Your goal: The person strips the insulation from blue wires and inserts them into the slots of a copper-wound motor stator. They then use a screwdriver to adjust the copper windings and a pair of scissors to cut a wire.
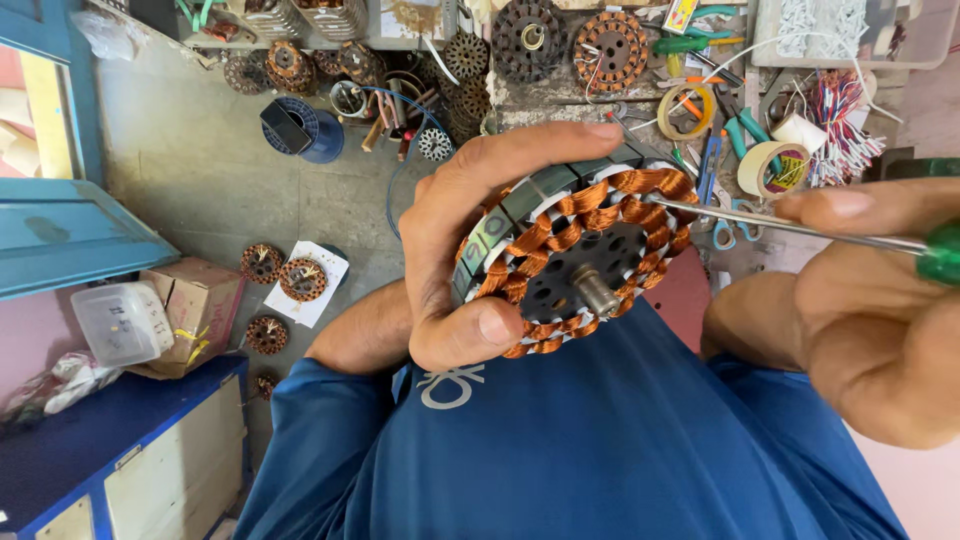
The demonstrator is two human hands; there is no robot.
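The left hand (470, 240) is gripping a round motor stator (575, 262), fingers curling over its top rim and the thumb pressing on the lower edge; the stator is being held up close in front of the person's blue shirt (580, 440), its copper windings (600, 205) and short central shaft (595, 290) facing the camera; the right hand (870, 310) is pinching a green-handled screwdriver (880, 240), whose thin metal shank is reaching leftward so that its tip is touching the windings at the stator's upper right; beyond the hands, a cluttered worktop (560, 100) is carrying more wound stators (610, 50), rolls of tape (772, 168), green-handled pliers (745, 125) and bundles of coloured wire (840, 120); on the grey floor (200, 170) a few small wound stators (302, 280) are lying, one on a sheet of white paper, near a cardboard box (195, 305) and a clear plastic tub (122, 322); a blue cabinet (110, 450) is standing at lower left.
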